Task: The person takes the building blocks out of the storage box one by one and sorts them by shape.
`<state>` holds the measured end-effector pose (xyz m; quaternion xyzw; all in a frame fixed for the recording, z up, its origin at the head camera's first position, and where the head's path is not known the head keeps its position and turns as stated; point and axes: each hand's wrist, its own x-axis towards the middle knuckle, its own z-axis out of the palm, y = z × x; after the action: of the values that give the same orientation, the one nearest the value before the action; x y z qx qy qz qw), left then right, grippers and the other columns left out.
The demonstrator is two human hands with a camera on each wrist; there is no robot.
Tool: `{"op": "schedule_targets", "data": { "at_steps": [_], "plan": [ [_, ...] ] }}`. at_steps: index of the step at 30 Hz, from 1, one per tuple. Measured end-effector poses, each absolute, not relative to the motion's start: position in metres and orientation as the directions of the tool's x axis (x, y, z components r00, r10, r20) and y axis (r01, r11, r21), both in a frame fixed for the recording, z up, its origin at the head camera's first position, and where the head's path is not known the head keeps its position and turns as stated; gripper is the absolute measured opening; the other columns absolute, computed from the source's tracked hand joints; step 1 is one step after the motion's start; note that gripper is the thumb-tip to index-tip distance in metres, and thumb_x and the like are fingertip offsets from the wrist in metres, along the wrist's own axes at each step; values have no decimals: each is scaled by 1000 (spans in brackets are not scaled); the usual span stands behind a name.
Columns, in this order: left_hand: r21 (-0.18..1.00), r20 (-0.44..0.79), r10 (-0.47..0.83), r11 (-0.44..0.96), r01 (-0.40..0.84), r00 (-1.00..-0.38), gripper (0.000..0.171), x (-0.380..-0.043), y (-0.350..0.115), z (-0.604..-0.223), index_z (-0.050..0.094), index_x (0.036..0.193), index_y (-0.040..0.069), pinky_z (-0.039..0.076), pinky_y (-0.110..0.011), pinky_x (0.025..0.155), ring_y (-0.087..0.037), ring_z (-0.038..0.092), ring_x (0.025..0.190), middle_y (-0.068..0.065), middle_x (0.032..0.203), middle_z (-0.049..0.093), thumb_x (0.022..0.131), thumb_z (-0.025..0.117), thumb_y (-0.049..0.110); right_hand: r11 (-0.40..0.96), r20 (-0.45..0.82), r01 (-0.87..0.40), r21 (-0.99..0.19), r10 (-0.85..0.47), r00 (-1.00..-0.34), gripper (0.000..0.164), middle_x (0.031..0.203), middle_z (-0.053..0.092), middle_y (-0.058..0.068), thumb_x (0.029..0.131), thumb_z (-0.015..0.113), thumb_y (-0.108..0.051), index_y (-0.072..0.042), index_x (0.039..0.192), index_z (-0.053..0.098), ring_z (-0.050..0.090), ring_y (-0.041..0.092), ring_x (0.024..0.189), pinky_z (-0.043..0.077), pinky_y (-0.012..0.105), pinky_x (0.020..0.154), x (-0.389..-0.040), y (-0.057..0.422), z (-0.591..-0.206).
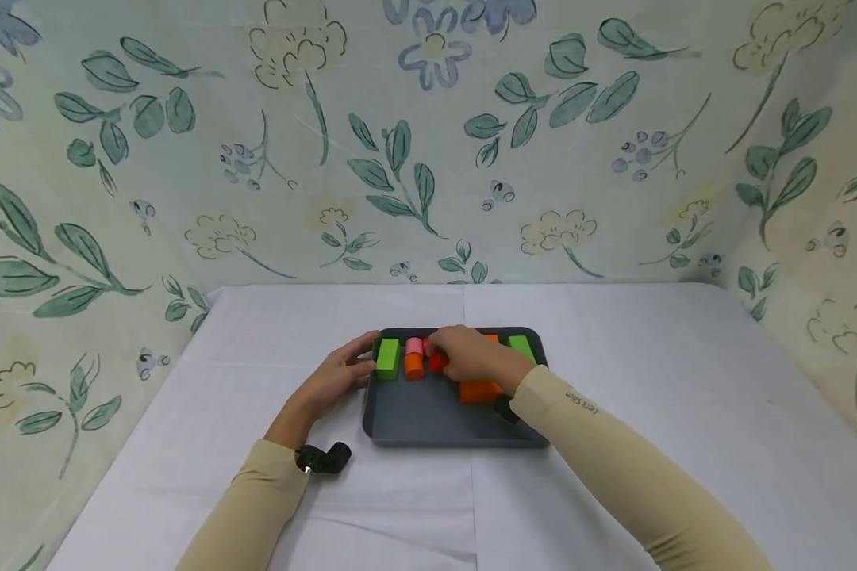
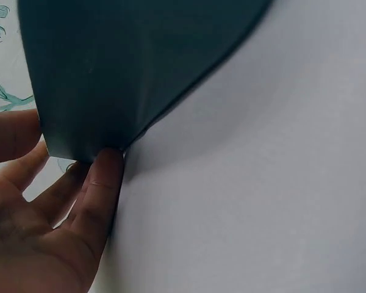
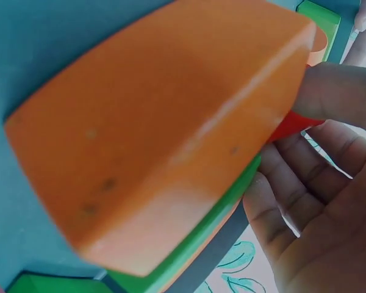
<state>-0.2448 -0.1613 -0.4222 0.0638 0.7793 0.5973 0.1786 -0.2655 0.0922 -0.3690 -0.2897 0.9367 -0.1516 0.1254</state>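
In the head view a dark grey tray [image 1: 428,420] holds several coloured toy blocks. My right hand [image 1: 467,351] reaches over its back half and grips a red block [image 1: 438,362] between thumb and fingers. Most of that block is hidden, but a red part [image 3: 293,126] shows between the fingers in the right wrist view. Close by the wrist lies a large orange block [image 3: 165,134]. My left hand [image 1: 336,377] rests with loosely extended fingers against the tray's left outer side, near the back corner. The left wrist view has its fingertips [image 2: 105,165] touching the tray's wall.
Left of the red block stand a pink cylinder [image 1: 414,346] and an orange cylinder [image 1: 414,367]. A green block [image 1: 388,359] lies at the tray's left end, another green block [image 1: 522,346] at its right. A white cloth [image 1: 650,381] covers the table; a flowered curtain hangs behind.
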Motion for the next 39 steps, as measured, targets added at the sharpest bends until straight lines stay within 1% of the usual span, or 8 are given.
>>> {"op": "schedule_targets", "data": {
  "at_steps": [4,10,16,21,25,29,33,39],
  "plan": [
    [948,-218,311,295,-124,-925,64,-245,-160,-421,26,158,26,37,-51,118,-36,34,148,-12,166,21,101,50,12,781,-143,-509,-362,-586,-798,30,111,65,5,88,64,2,-9,116,66,54,21,100,52,37,98,-266,93,-369],
    [947,-230,287,286,-146,-930,63,-247,-160,-420,29,157,27,37,-52,118,-35,36,146,-12,166,22,100,50,9,766,-106,-505,-399,-585,-804,33,113,66,4,87,65,2,-11,117,66,55,21,101,54,36,97,-267,98,-366],
    [950,-228,302,275,-144,-926,64,-250,-158,-419,29,157,26,39,-52,117,-35,37,146,-14,165,23,100,51,9,741,-20,-500,-449,-568,-823,32,115,67,4,87,67,-2,-11,118,65,58,22,103,55,40,98,-264,131,-347],
    [950,-232,285,272,-154,-930,63,-249,-161,-421,30,157,27,39,-52,117,-34,37,146,-13,165,24,100,52,9,757,60,-437,-485,-470,-880,38,118,67,9,88,68,-3,-6,126,61,62,25,107,56,45,98,-262,173,-330],
    [956,-223,319,259,-142,-921,63,-248,-163,-424,28,158,24,38,-53,117,-37,34,147,-17,164,23,100,50,10,790,108,-358,-498,-354,-929,42,122,66,15,89,68,-4,-3,130,59,62,30,110,56,49,97,-259,221,-335],
    [959,-216,340,248,-134,-915,63,-248,-163,-424,27,158,23,38,-54,117,-38,33,147,-18,164,23,101,48,8,819,78,-222,-530,-214,-974,39,122,64,20,90,65,-5,-1,128,59,61,36,111,56,52,96,-259,268,-352],
    [956,-223,336,260,-137,-915,63,-248,-164,-422,27,158,23,38,-53,117,-37,35,147,-17,165,23,101,47,7,836,14,-102,-539,-113,-994,38,124,62,22,91,65,-6,-1,128,58,58,39,116,54,54,98,-263,292,-367],
    [951,-215,320,283,-123,-923,63,-247,-163,-419,29,157,20,45,-48,112,-34,40,144,-15,164,27,99,47,3,826,-13,-61,-560,-82,-997,36,122,64,22,90,65,-7,-3,125,60,57,40,117,53,54,99,-270,293,-388]
  ]
}}
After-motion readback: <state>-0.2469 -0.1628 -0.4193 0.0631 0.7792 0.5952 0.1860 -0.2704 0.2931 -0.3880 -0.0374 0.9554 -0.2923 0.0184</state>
